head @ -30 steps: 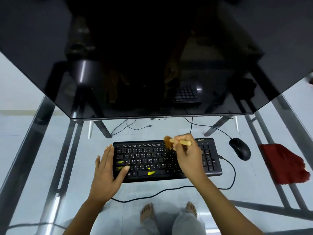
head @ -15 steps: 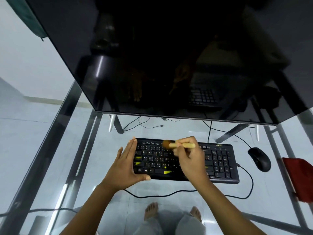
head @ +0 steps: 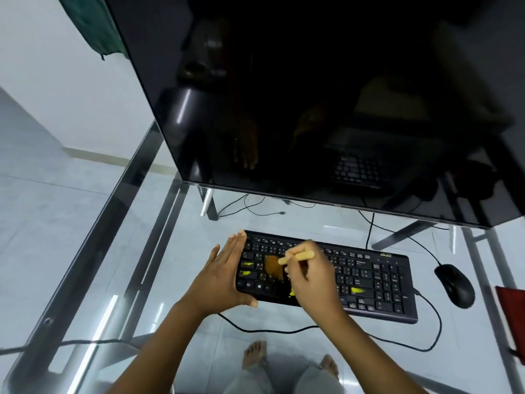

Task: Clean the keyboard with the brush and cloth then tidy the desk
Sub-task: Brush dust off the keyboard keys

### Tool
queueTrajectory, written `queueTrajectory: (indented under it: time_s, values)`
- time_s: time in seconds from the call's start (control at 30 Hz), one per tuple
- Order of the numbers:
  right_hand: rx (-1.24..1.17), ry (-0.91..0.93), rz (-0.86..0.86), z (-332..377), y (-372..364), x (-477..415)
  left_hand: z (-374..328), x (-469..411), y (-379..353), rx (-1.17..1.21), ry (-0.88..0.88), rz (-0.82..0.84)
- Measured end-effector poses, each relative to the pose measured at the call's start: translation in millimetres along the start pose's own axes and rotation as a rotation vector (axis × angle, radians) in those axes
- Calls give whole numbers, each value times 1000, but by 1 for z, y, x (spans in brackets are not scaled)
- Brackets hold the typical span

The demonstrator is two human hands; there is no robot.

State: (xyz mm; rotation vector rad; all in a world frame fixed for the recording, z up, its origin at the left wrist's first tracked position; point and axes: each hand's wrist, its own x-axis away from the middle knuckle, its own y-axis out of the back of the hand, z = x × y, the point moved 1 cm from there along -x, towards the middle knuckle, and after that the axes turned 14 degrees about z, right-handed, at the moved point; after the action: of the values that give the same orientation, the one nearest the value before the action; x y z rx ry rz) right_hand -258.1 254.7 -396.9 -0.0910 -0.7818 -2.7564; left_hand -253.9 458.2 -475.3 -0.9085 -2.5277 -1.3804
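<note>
Two grips: right grip (head: 312, 282) pinches the brush (head: 300, 255), probably light, by its stiff handle; left grip (head: 221, 281), flat, steadies the keyboard (head: 369, 277).

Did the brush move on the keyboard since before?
Yes. The brush slid left and toward the near edge, from the top row of the keyboard onto its left letter keys.

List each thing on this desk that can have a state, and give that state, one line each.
monitor, screen dark.
keyboard, flat on the glass desk, yellow marks on some keys.
brush, bristles on the keys.
left hand, fingers straight, bracing the keyboard's left end.
right hand, pinching the brush handle.
mouse, untouched, right of the keyboard.
red cloth, lying unused at the desk's right edge.
</note>
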Motion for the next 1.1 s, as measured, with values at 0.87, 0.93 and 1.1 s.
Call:
queueTrajectory:
  time_s: [0.87,0.93,1.1]
  values:
    - [86,28,139,20,-6,-56,-12,-2,-4,127,21,-68]
    - [97,-26,195,20,-13,-57,-12,-2,-4,137,20,-65]
    - [48,17,132,29,-15,-64,-12,-2,-6,138,21,-74]
